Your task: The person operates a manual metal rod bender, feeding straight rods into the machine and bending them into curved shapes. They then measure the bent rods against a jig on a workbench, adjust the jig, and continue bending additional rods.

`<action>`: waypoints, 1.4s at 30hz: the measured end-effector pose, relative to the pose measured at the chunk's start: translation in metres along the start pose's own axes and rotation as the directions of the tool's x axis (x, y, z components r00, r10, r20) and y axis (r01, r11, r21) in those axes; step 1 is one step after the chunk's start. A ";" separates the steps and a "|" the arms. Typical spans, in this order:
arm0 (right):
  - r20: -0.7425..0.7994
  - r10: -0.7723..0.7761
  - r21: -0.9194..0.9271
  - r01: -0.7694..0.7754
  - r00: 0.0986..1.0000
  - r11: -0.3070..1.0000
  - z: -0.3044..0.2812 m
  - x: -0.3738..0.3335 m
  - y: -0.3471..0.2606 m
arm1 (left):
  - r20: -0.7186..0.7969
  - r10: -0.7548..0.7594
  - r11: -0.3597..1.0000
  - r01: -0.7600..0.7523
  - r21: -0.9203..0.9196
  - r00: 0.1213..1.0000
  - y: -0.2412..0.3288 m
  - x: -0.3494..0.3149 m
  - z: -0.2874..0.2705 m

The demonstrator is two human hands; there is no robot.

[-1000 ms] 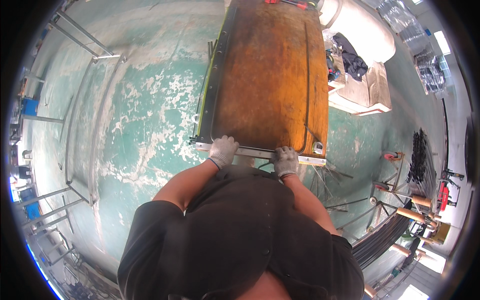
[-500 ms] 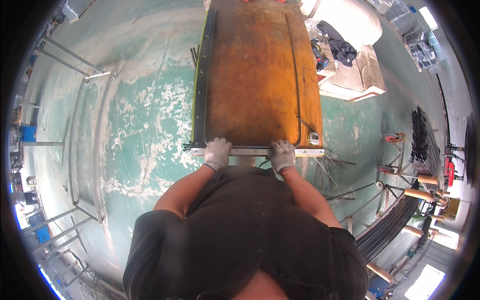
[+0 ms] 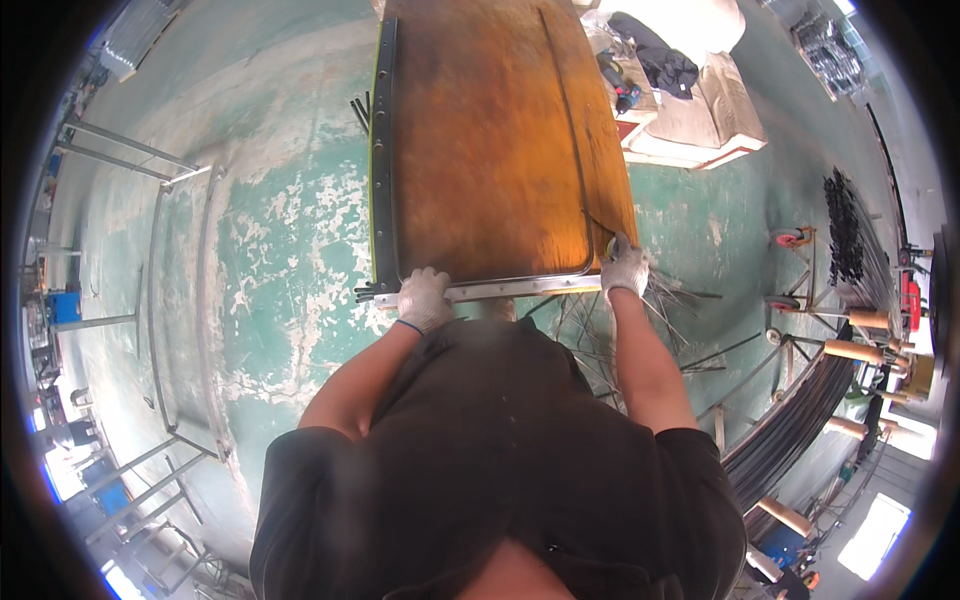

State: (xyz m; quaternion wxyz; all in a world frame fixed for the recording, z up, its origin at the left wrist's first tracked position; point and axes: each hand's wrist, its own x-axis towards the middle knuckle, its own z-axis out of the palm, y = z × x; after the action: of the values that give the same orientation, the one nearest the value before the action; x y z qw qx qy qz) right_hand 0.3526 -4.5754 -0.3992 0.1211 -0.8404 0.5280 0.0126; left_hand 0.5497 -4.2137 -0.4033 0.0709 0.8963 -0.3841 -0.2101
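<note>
Wide head-worn fisheye view, steeply downward

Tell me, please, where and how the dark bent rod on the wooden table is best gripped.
Perhaps grip the dark bent rod by its near crosspiece, from the near side: that straight run lies along the near edge of the wooden table, between rounded corners.

A hand could pass freely over the middle of the worktop (image 3: 490, 140), inside the bent dark rod (image 3: 577, 120) that bounds it on 3 sides. A dark rail (image 3: 382, 130) lines the left edge. At the near edge, the left hand (image 3: 425, 298) and right hand (image 3: 625, 268) occupy the 2 corners; thin rods (image 3: 697, 294) clutter the floor (image 3: 290, 200) at lower right.
</note>
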 end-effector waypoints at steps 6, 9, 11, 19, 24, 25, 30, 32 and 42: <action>0.054 -0.021 0.274 0.006 0.998 0.962 0.026 0.031 0.040 | 0.032 -0.026 0.999 0.027 -0.035 0.999 0.013 0.002 -0.011; 0.102 -0.042 0.693 -0.041 0.994 0.720 0.009 0.000 0.009 | -0.017 -0.069 0.964 0.062 -0.257 0.997 0.012 0.001 -0.007; 0.208 -0.172 0.819 -0.075 0.963 0.569 0.001 -0.021 -0.007 | 0.006 -0.143 0.888 0.131 -0.441 0.990 0.020 0.000 -0.008; 0.549 -0.667 0.814 -0.139 0.504 0.565 -0.077 -0.116 -0.111 | 0.143 -0.007 0.378 0.135 -0.916 0.990 0.098 -0.003 -0.110; 0.298 -0.820 0.831 0.289 0.489 0.475 -0.098 -0.136 -0.157 | 0.042 -0.022 0.632 0.046 -0.773 0.999 0.104 -0.040 -0.142; 0.333 -0.788 0.813 0.266 0.518 0.518 -0.103 -0.137 -0.161 | 0.072 -0.041 0.619 0.082 -0.781 0.997 0.101 -0.045 -0.150; 0.418 -0.780 0.780 0.255 0.466 0.571 -0.087 -0.172 -0.192 | 0.085 -0.071 0.572 0.110 -0.813 0.994 0.054 -0.084 -0.132; 0.468 -0.735 0.715 0.278 0.491 0.641 -0.073 -0.198 -0.208 | 0.110 -0.104 0.598 0.151 -0.787 0.988 0.030 -0.102 -0.135; 0.447 -0.746 0.768 0.216 0.493 0.603 -0.032 -0.302 -0.358 | 0.155 -0.215 0.598 0.256 -0.760 0.964 -0.156 -0.187 -0.168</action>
State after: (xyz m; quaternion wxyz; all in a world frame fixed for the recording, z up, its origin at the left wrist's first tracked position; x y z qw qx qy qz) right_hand 0.5341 -4.1677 -0.2549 0.5895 -0.7859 0.1245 0.1393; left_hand 0.6094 -3.9766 -0.2369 0.4107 0.8160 -0.1369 -0.3831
